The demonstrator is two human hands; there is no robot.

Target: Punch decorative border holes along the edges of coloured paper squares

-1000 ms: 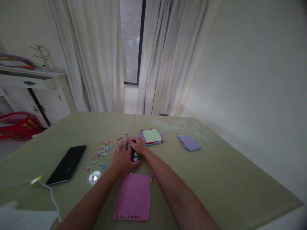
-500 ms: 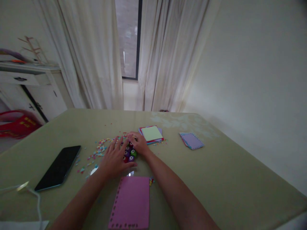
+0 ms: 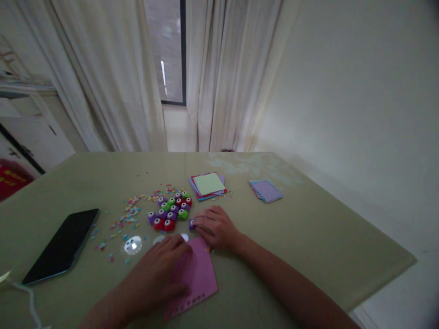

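Note:
My left hand (image 3: 163, 265) is over the left side of a pink sheet of paper (image 3: 200, 269), gripping it with the thumb low and the fingers at its upper edge. Small punched holes run along the sheet's near edge. My right hand (image 3: 216, 226) has its fingertips closed on a small purple paper punch (image 3: 192, 224), just beyond the sheet's far corner. Left of it, several purple, red and green punches (image 3: 171, 210) with round eye-like tops stand in a cluster on the table. The left hand hides part of the sheet.
Tiny coloured paper bits (image 3: 130, 212) lie scattered around the cluster. A black tablet (image 3: 63, 244) is at the left, near a white cable (image 3: 30, 297). A stack of coloured paper (image 3: 209, 184) lies behind, with punched cards (image 3: 266, 190) farther right. A clear round disc (image 3: 132, 245) lies left.
Both hands have come away from the punch cluster. My left hand has moved back onto the pink sheet, which is now tilted; my right hand has taken a purple punch apart from the others.

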